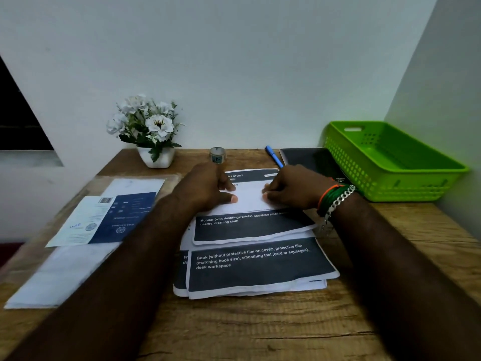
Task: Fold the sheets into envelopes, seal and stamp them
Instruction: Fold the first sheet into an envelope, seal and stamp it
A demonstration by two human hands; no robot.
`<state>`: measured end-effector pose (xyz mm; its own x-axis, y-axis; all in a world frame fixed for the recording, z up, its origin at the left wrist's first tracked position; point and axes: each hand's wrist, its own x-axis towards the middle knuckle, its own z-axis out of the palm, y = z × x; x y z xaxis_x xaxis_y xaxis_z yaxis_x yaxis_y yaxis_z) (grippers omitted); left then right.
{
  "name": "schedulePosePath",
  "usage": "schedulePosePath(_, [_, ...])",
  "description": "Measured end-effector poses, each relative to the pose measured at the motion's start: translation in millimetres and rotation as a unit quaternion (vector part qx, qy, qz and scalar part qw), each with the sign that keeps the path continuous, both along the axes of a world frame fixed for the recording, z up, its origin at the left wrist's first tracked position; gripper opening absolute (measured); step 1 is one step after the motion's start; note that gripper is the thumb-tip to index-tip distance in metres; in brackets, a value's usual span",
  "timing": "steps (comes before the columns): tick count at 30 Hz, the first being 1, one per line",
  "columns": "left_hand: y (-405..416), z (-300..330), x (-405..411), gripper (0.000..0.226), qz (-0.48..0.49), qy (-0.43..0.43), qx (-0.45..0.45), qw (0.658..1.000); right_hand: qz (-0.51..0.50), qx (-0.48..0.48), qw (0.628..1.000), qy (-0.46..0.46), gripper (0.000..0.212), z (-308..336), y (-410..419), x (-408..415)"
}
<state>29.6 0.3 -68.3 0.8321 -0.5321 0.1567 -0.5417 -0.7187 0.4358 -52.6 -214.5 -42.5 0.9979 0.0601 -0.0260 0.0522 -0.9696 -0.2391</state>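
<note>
Head view has your left hand (208, 187) and your right hand (291, 187) meeting over the top sheet (251, 200), which lies on a loose stack of printed sheets (260, 267) at the middle of the bench (260, 329). Both hands have their fingers bent down onto the white, folded-over part of that sheet; whether they press it flat or pinch its edge, you cannot tell from here.

What could go wrong: the sheets below are fanned out and not squared, so a push along the crease may, I judge, drag the top sheet askew or carry the one beneath along with it. A crooked crease would likely leave a lopsided envelope. Your right forearm crosses the stack's right edge, and its bracelet (338, 200) could snag a corner.

Hard to make out: the crease line itself is hidden under your knuckles. The small round object (217, 155) behind your left hand might be tape or a stamp; it is too small to say. The pen (273, 156) is partly covered by your right hand. Papers (104, 220) at the left are blurred.
</note>
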Motion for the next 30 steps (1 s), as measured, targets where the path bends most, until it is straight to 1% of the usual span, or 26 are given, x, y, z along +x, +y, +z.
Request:
schedulePosePath(5, [-6, -1, -7, 0.029, 0.015, -0.037, 0.023, 0.999, 0.004, -0.014, 1.0, -0.003, 0.023, 2, 3, -2])
schedulePosePath(8, [-22, -7, -21, 0.034, -0.033, -0.032, 0.01, 0.999, 0.004, -0.023, 1.0, -0.006, 0.024, 2, 3, -1])
schedulePosePath(10, [-32, -8, -31, 0.038, -0.065, -0.031, 0.031, 0.997, 0.006, -0.03, 1.0, -0.003, 0.023, 2, 3, -2])
schedulePosePath(12, [-35, -5, -32, 0.041, -0.069, -0.037, 0.059, 0.995, 0.007, -0.032, 0.999, -0.003, 0.023, 2, 3, -1])
schedulePosePath(15, [-27, 1, -23, 0.041, -0.033, -0.012, 0.077, 0.996, 0.008, -0.019, 1.0, 0.002, 0.024, 1, 1, 1])
schedulePosePath(17, [-17, 6, -18, 0.034, 0.004, -0.004, 0.074, 0.997, 0.007, -0.01, 1.0, 0.004, 0.022, 0, -1, 3])
schedulePosePath(19, [-7, 10, -14, 0.028, 0.038, -0.014, 0.078, 0.996, 0.008, -0.006, 1.0, 0.006, 0.022, 1, -2, 3])
schedulePosePath(23, [8, 15, -7, 0.039, 0.109, -0.03, 0.079, 0.991, 0.01, -0.011, 1.0, 0.011, 0.025, 3, -2, 1])
schedulePosePath(25, [13, 15, -6, 0.038, 0.133, -0.051, 0.072, 0.987, 0.007, -0.012, 1.0, 0.01, 0.028, 2, -3, 2])
schedulePosePath(28, [7, 12, -11, 0.039, 0.133, -0.103, 0.079, 0.983, 0.001, -0.006, 1.0, 0.008, 0.03, 1, -4, 2])
schedulePosePath(29, [3, 10, -13, 0.041, 0.121, -0.104, 0.075, 0.984, -0.001, -0.005, 1.0, 0.007, 0.031, 1, -4, 2])
schedulePosePath(30, [0, 7, -14, 0.045, 0.104, -0.086, 0.071, 0.988, -0.003, -0.005, 1.0, 0.006, 0.032, 2, -3, 2])
